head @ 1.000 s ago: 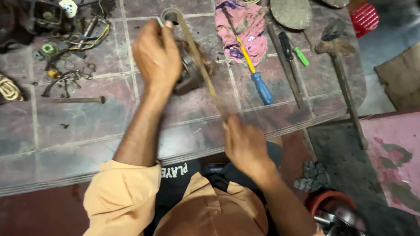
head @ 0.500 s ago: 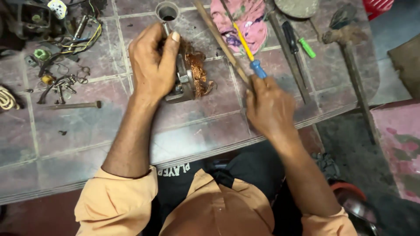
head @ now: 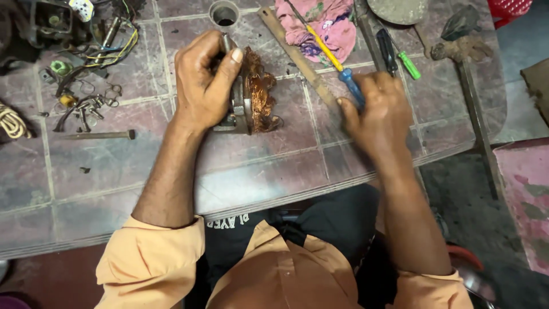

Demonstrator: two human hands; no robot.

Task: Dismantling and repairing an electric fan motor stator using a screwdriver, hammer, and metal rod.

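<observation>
Our left hand (head: 203, 86) grips the copper-wound motor coil (head: 254, 94) on the counter (head: 171, 171), while our right hand (head: 380, 111), just right of the coil, seems closed on the blue-handled screwdriver (head: 331, 60), its shaft slanting away up-left.

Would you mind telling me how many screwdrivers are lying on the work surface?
3. A yellow-shafted, blue-handled screwdriver under the right hand, a black-handled screwdriver beyond it, and a green-handled screwdriver beside that. More may hide in the clutter at left.
</observation>
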